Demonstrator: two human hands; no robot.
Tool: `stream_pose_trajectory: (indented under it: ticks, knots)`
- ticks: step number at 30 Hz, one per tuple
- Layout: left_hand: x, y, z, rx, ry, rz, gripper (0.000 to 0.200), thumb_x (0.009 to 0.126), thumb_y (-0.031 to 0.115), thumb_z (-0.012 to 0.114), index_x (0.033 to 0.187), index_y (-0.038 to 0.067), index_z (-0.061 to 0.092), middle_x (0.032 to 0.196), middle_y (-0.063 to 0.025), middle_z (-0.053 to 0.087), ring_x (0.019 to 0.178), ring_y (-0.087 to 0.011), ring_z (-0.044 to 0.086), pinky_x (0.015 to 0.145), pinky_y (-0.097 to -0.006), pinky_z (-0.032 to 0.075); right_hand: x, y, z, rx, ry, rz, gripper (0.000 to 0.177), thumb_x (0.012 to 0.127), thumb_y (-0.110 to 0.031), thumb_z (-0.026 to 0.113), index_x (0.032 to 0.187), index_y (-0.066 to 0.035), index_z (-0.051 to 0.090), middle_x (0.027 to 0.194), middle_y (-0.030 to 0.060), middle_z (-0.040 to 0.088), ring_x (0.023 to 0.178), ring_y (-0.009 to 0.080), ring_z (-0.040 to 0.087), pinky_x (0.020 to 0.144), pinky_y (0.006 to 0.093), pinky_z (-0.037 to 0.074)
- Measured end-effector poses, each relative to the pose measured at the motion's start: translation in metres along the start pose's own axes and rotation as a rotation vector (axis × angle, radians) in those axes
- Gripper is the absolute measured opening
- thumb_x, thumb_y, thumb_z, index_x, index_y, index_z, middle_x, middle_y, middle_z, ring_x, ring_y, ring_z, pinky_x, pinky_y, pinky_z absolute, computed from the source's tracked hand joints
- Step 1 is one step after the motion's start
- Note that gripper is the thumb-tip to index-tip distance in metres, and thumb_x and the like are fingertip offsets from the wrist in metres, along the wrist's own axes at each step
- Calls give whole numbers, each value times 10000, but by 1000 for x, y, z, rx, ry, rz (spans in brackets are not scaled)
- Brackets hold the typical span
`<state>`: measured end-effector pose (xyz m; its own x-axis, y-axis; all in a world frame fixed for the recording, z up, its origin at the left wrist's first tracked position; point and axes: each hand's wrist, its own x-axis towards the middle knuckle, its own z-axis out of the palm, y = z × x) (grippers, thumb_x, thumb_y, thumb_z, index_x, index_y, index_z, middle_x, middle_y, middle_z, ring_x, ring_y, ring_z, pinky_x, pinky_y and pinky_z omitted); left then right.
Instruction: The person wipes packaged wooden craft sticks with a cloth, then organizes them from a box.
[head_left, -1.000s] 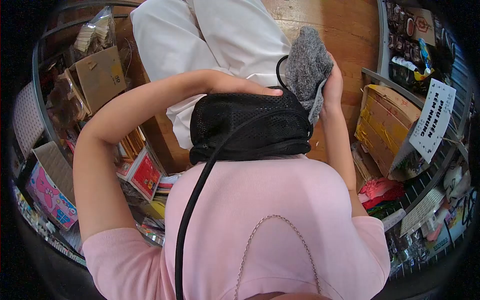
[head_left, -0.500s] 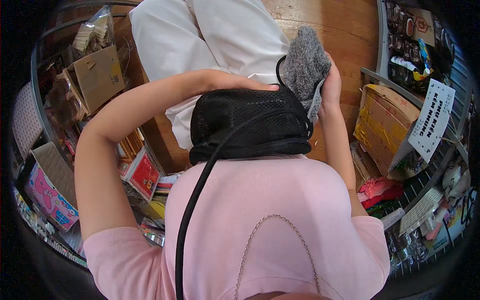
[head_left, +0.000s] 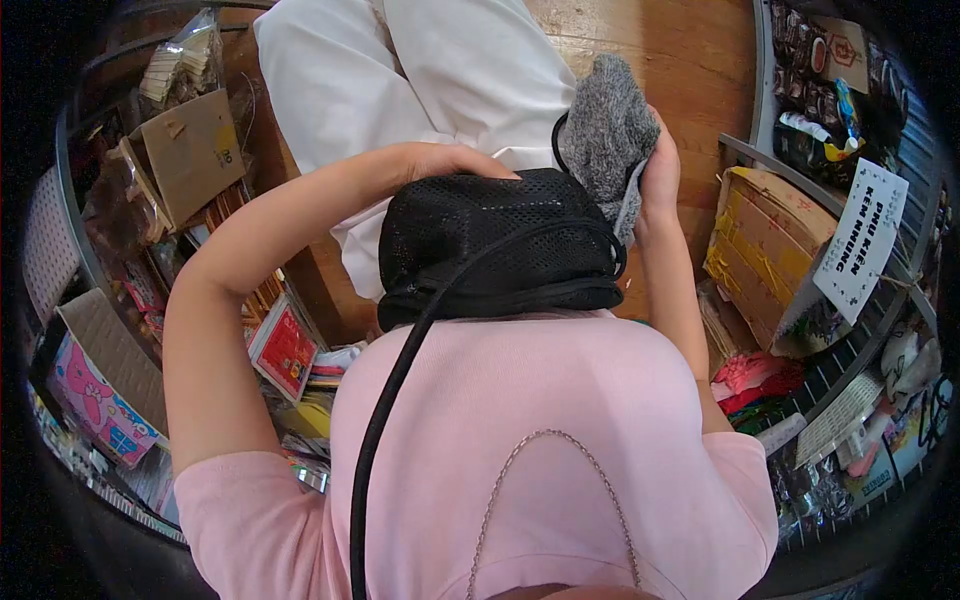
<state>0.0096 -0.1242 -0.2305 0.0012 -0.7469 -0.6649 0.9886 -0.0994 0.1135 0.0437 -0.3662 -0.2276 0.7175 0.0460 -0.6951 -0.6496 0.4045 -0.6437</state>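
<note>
A black mesh bag [head_left: 470, 235] rests at my waist, its black cord strap running up over my chest. My left hand [head_left: 470, 163] grips the far upper edge of the bag, the thumb side showing along the rim and the other fingers hidden behind the mesh. To the right of the bag, my right hand [head_left: 658, 185] holds a fuzzy grey piece of cloth [head_left: 605, 125] upright, with most fingers behind it. A loop of thin black cord [head_left: 558, 140] shows between the cloth and my white trousers [head_left: 480, 80].
Shelving flanks both sides. On the left are an open cardboard box [head_left: 190, 155] and a red picture card [head_left: 287, 347]. At right stand a yellow-taped carton [head_left: 765, 255], a white printed sign [head_left: 862, 240] and packaged goods [head_left: 820, 100]. Wooden floor [head_left: 640, 40] lies ahead.
My left hand has slid left along the bag's upper edge, and less of its thumb shows. My left elbow has shifted slightly right. My right hand and the grey cloth have barely moved.
</note>
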Motion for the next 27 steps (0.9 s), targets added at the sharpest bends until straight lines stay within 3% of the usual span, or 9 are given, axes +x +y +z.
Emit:
stream_pose_trajectory:
  ticks: [4,6,9,13,15,16,18,25,27]
  knots:
    - [5,-2,-9,24,-124,-12,689,768,311,640,1312,-19,378,1298,-138,453,1165,-208,447,999,-322,313,1,0,2,1,-18,-4,318,932,-234,373,1106,-33,546,1032,95,605,907,199,599,825,331,484]
    - [3,2,-4,94,-204,74,493,816,312,629,1145,-45,541,1098,-109,597,948,-136,576,846,-265,448,-1,-1,4,-7,-30,2,314,930,-225,372,1111,-31,541,1035,95,604,907,199,600,827,333,484]
    - [-13,13,16,266,-50,48,541,808,369,622,1155,-37,533,1106,-93,574,973,-135,547,863,-275,412,-2,-1,9,12,12,-2,261,910,-199,405,993,-21,578,929,64,613,842,154,586,797,277,451]
    - [-14,11,14,340,-30,78,558,793,413,618,1145,-13,544,1100,-73,560,978,-133,529,870,-269,382,-2,1,11,10,14,2,260,909,-199,410,989,-20,581,931,63,614,846,153,586,796,277,451]
    - [-7,8,7,240,-139,16,630,800,314,604,1293,-29,413,1269,-139,482,1137,-206,464,978,-302,329,-4,0,14,17,50,23,264,907,-195,413,1001,-16,583,937,63,614,852,150,584,803,273,446]
    - [-7,7,7,235,-142,15,630,800,314,604,1293,-29,413,1269,-139,482,1137,-206,464,978,-302,329,-3,1,13,15,52,27,264,907,-195,413,1001,-16,583,937,63,614,852,150,584,803,273,446]
    - [-7,6,8,240,-66,32,608,802,305,597,1278,-34,430,1249,-127,504,1109,-197,485,961,-292,344,1,3,10,-26,52,-8,271,907,-195,414,1015,-12,582,939,63,613,855,149,582,806,270,442]
    - [-2,6,6,117,-112,35,461,810,273,583,1171,-10,545,1109,-103,605,954,-167,582,862,-285,436,6,6,9,-43,34,-5,274,906,-196,417,1009,-8,588,939,63,613,851,148,580,797,267,443]
    - [-1,6,8,16,-23,54,407,804,287,588,1104,12,594,1037,-87,638,885,-155,606,815,-287,466,8,8,6,-67,17,-28,272,906,-193,415,1001,-9,591,933,65,614,845,149,582,788,269,447]
